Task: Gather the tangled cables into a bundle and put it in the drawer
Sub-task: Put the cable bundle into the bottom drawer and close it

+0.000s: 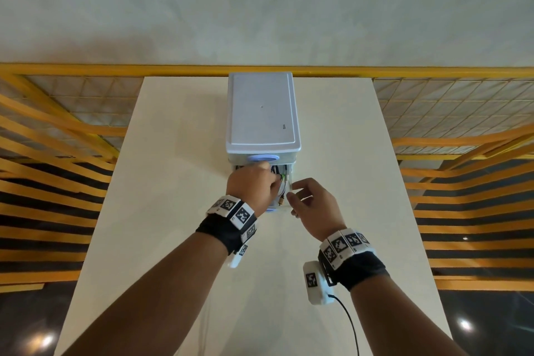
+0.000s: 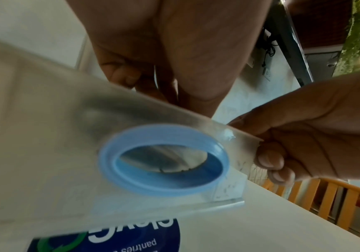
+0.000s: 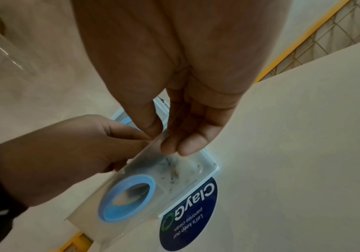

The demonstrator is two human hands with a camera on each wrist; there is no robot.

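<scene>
A white drawer unit (image 1: 261,113) stands on the table, its clear lower drawer (image 1: 290,182) pulled out toward me. The tangled cables (image 1: 281,186), white and dark with a gold plug, lie inside it. My left hand (image 1: 254,182) reaches down into the drawer with its fingers curled on the cables. My right hand (image 1: 306,199) pinches the top edge of the drawer's clear front panel (image 3: 144,167) between thumb and fingers (image 3: 174,139). The blue ring handle (image 2: 164,160) sits on that panel. Most of the bundle is hidden behind my left hand.
The cream table (image 1: 173,211) reaches well past the unit on both sides. A round blue sticker (image 3: 187,213) lies on it just below the drawer front. A yellow mesh railing (image 1: 57,124) surrounds the table's far edge and sides.
</scene>
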